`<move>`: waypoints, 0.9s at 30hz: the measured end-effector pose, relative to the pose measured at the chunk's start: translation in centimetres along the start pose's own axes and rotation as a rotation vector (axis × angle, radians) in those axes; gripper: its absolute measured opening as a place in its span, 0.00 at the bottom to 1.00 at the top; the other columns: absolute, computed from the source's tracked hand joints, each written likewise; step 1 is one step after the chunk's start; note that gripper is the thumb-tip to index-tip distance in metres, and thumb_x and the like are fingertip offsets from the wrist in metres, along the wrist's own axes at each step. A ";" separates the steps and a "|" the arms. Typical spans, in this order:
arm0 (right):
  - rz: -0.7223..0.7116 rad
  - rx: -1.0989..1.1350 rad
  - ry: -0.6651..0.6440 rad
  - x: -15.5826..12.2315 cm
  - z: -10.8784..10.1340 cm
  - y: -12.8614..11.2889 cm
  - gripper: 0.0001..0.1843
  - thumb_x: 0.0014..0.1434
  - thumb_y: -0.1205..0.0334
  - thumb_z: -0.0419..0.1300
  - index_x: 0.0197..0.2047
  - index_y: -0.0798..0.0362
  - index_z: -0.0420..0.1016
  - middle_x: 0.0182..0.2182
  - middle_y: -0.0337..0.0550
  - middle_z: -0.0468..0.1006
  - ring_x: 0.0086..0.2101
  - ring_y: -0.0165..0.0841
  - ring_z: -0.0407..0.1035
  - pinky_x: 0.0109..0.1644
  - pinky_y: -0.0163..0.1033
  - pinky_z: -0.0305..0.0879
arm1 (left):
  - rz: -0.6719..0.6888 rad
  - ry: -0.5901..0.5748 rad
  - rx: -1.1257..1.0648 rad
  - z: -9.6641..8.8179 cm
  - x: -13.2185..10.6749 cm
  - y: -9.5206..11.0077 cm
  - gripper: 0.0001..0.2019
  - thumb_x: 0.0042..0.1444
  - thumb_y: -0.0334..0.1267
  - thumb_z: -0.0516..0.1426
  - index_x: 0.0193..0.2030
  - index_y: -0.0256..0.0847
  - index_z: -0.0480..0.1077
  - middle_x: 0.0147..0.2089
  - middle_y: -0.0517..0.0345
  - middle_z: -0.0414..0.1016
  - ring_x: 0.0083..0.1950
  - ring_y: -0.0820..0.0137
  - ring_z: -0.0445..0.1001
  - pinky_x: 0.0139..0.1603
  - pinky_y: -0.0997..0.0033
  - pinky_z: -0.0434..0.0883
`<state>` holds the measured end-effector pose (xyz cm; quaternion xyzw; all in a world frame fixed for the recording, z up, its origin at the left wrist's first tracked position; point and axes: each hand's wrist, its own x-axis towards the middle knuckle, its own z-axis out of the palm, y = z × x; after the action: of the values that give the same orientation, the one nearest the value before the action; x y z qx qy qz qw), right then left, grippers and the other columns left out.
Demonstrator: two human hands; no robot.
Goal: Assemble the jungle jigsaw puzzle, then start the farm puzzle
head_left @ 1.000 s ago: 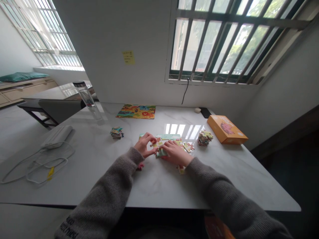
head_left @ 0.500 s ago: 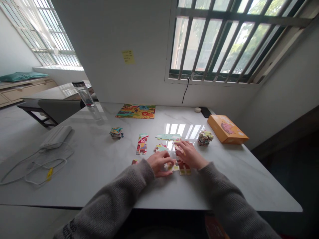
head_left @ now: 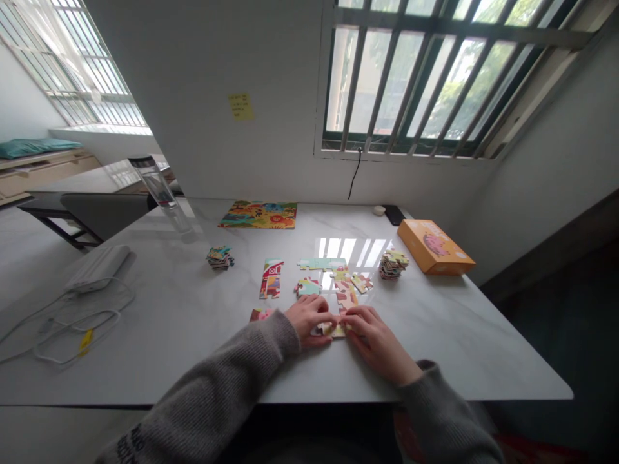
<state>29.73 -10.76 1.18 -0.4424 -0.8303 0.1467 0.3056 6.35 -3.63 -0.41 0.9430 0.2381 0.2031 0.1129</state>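
Observation:
Partly joined jigsaw puzzle pieces [head_left: 345,293] form an edge down the right, and a pale green strip [head_left: 322,263] runs along the top. My left hand [head_left: 309,319] has thumb and fingers closed around a puzzle piece [head_left: 327,329] at the lower end; the fingers partly hide it. Close beside it, my right hand [head_left: 374,338] presses bent fingertips on the corner of the joined pieces, covering part of them. A loose puzzle piece [head_left: 362,282] lies right of the column. Another small group of pieces [head_left: 308,287] sits above my left hand.
Joined red barn pieces [head_left: 271,279] lie left, with a pink piece [head_left: 262,314] below. Piece stacks stand left [head_left: 220,258] and right [head_left: 393,264]. Farther out are an orange box [head_left: 435,247], a picture board [head_left: 260,214], a bottle [head_left: 153,182] and a white cable [head_left: 104,316].
My right hand has moved down from the right column to its lower end, uncovering the column and a loose piece beside it. My left hand stays near the lower pieces. The view shifts slightly.

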 end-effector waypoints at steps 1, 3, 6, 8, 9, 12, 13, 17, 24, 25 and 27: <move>-0.001 -0.003 -0.002 -0.1 0.0 0.0 0.13 0.68 0.65 0.53 0.52 0.44 0.74 0.50 0.49 0.74 0.53 0.42 0.67 0.57 0.53 0.71 | -0.004 -0.003 0.006 0.0 0.0 0.1 0.13 0.54 0.47 0.65 0.44 0.48 0.75 0.43 0.54 0.69 0.45 0.62 0.66 0.48 0.61 0.65; -0.005 -0.011 -0.006 -0.1 0.1 0.0 0.14 0.67 0.65 0.54 0.53 0.44 0.74 0.50 0.49 0.74 0.54 0.43 0.67 0.57 0.54 0.71 | -0.004 -0.007 0.021 -0.1 0.0 0.2 0.13 0.55 0.47 0.64 0.44 0.47 0.75 0.43 0.54 0.69 0.45 0.62 0.66 0.48 0.60 0.65; 0.001 -0.032 -0.011 -0.1 0.2 0.1 0.15 0.66 0.65 0.55 0.54 0.44 0.74 0.51 0.49 0.73 0.54 0.43 0.66 0.58 0.53 0.71 | 0.003 -0.007 0.047 -0.1 0.0 0.2 0.12 0.57 0.48 0.63 0.45 0.47 0.74 0.43 0.53 0.69 0.45 0.61 0.65 0.48 0.60 0.65; 0.000 -0.048 -0.019 -0.1 0.2 0.1 0.15 0.66 0.65 0.55 0.54 0.44 0.73 0.51 0.49 0.73 0.54 0.43 0.66 0.58 0.53 0.70 | 0.006 -0.005 0.065 0.1 0.0 0.3 0.12 0.57 0.48 0.62 0.45 0.47 0.74 0.43 0.53 0.69 0.45 0.61 0.65 0.48 0.60 0.64; -0.003 -0.056 -0.024 -0.1 0.2 0.1 0.15 0.66 0.65 0.56 0.54 0.44 0.73 0.52 0.49 0.73 0.55 0.43 0.65 0.58 0.54 0.70 | 0.008 -0.004 0.071 0.1 0.0 0.3 0.12 0.57 0.47 0.62 0.46 0.47 0.74 0.43 0.53 0.69 0.45 0.61 0.65 0.47 0.60 0.64; -0.014 -0.081 -0.046 -0.1 0.1 -0.1 0.14 0.66 0.65 0.56 0.54 0.45 0.73 0.52 0.49 0.72 0.55 0.44 0.64 0.59 0.55 0.70 | 0.014 0.006 0.071 0.4 0.0 0.3 0.13 0.57 0.44 0.62 0.48 0.47 0.74 0.44 0.53 0.70 0.45 0.60 0.66 0.48 0.58 0.65; -0.017 -0.089 -0.053 -0.1 0.1 -0.1 0.14 0.67 0.65 0.55 0.54 0.45 0.73 0.53 0.49 0.72 0.55 0.44 0.64 0.59 0.55 0.70 | 0.017 0.009 0.067 0.4 0.0 0.3 0.14 0.56 0.43 0.62 0.49 0.48 0.74 0.44 0.53 0.71 0.46 0.60 0.66 0.49 0.58 0.65; -0.023 -0.102 -0.061 -0.2 0.2 -0.2 0.13 0.68 0.64 0.54 0.54 0.45 0.72 0.53 0.49 0.72 0.56 0.44 0.63 0.60 0.55 0.69 | 0.016 0.010 0.056 0.5 0.0 0.4 0.13 0.56 0.41 0.61 0.48 0.48 0.74 0.45 0.54 0.72 0.46 0.61 0.67 0.50 0.58 0.65; 0.025 -0.091 0.067 -0.1 -0.6 1.5 0.14 0.68 0.64 0.54 0.54 0.47 0.71 0.54 0.51 0.71 0.56 0.44 0.65 0.59 0.54 0.68 | 0.046 0.075 0.019 0.4 0.1 -0.4 0.14 0.58 0.41 0.59 0.51 0.44 0.72 0.45 0.51 0.72 0.44 0.62 0.69 0.46 0.60 0.68; 0.035 -0.104 0.078 0.1 -1.0 2.1 0.13 0.68 0.63 0.53 0.54 0.47 0.71 0.54 0.51 0.71 0.56 0.43 0.66 0.59 0.53 0.68 | 0.043 0.096 0.018 0.3 0.1 -0.5 0.13 0.59 0.39 0.58 0.50 0.43 0.73 0.44 0.51 0.72 0.44 0.62 0.69 0.46 0.61 0.68; 0.070 -0.134 0.049 0.7 -2.0 3.5 0.14 0.68 0.61 0.53 0.55 0.48 0.71 0.55 0.51 0.70 0.56 0.43 0.67 0.59 0.51 0.68 | 0.035 0.143 0.028 0.0 0.1 -0.9 0.10 0.60 0.36 0.56 0.47 0.42 0.73 0.42 0.51 0.72 0.43 0.63 0.69 0.45 0.61 0.69</move>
<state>32.93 -8.22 1.16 -0.4940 -0.8146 0.0905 0.2902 6.07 -2.82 -0.62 0.9316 0.2319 0.2685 0.0789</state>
